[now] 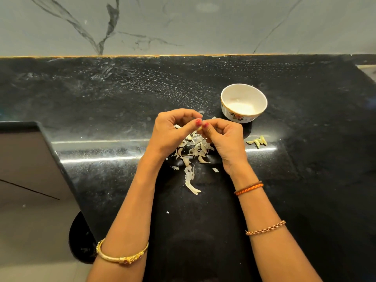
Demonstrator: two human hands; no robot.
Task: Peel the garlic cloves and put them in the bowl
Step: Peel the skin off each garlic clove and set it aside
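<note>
The worktop [122, 102] is glossy black stone, speckled and smeared. The bowl [243, 102] looks like glazed white ceramic with flower prints. The garlic skins [191, 155] are thin, papery, dry. The wall [183, 25] is smooth veined marble.

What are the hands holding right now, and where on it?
Both hands, left and right, pinch one garlic clove between their fingertips, one at each end; it is mostly hidden.

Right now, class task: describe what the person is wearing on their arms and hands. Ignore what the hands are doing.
Both forearms are bare, with no sleeves showing. The left arm carries a gold bangle with a small ornate clasp. The right arm wears an orange and brown braided thread band at the wrist and a copper-coloured chain bracelet further up. The thumbnails of the left hand and right hand are painted red.
</note>
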